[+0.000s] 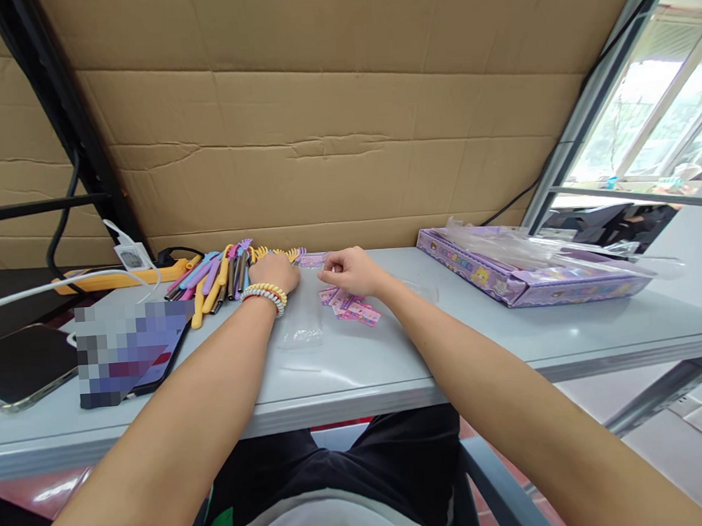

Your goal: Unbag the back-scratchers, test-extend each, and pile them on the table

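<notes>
My left hand (275, 274), a coiled yellow and grey band round its wrist, rests beside a bunch of colourful pens (213, 277). Its back faces me and hides the fingers. Just below and right of it lies a clear plastic sleeve (300, 318). My right hand (355, 272) is closed, thumb and fingertips drawn together; anything between them is too small to make out. Beneath it, small pink printed cards (354, 309) lie in a loose spread. A pink and purple printed strip (313, 261) shows between the hands, toward the back.
A purple patterned box (514, 284) with clear plastic on top stands right. At left lie a dark phone (25, 366), another phone-like device (168, 356), partly blurred, a yellow power strip (108, 278) and a white charger (134, 254). A cardboard panel (328, 112) closes the back.
</notes>
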{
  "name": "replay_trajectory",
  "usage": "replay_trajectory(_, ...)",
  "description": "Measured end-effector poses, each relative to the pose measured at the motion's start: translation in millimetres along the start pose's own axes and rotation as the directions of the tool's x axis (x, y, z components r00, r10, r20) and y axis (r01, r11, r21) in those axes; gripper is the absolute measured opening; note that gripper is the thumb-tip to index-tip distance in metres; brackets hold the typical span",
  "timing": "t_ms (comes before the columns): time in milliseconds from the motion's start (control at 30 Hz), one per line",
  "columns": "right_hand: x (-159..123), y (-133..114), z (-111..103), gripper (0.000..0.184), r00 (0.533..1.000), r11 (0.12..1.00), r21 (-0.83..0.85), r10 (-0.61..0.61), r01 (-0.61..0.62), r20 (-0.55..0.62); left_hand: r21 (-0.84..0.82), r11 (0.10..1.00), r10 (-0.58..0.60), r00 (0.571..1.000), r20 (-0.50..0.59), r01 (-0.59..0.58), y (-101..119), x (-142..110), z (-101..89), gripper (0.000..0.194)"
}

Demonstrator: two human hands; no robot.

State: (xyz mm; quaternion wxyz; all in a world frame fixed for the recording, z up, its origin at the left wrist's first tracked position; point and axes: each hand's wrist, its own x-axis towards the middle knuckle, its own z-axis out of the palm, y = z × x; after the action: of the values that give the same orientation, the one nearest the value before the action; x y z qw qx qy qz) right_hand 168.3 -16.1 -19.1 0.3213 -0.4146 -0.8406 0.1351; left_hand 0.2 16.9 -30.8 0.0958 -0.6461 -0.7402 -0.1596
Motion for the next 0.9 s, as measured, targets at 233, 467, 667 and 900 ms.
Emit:
replay_trajectory(233,2,2,1,0.021,1.0,0.999,-0.044,0.005,-0.005,0.011,-0.038,0.998,0.056,0.998,-0.011,-0.057,9,-6,-7.4,0.046)
replay_trajectory(467,3,7,-1,0.031,0.998,0.997,-0.032,0.064,-0.064,0.015,-0.078,0.919,0.391,0.918,0.06,-0.386,14,-9,-12.6,0.047)
replay_trajectory(667,5,15,-8,0.029,0.98,0.978,-0.073,0.193,-0.197,-0.057,-0.15,0.848,0.516,0.856,0.017,-0.508,4,-7,-8.6,0.037)
replay_trajectory(900,4,25,-28,0.026,0.863,0.827,-0.301,0.505,-0.474,0.03,-0.259,0.785,0.585,0.811,0.015,-0.562,0,-13,-13.0,0.03)
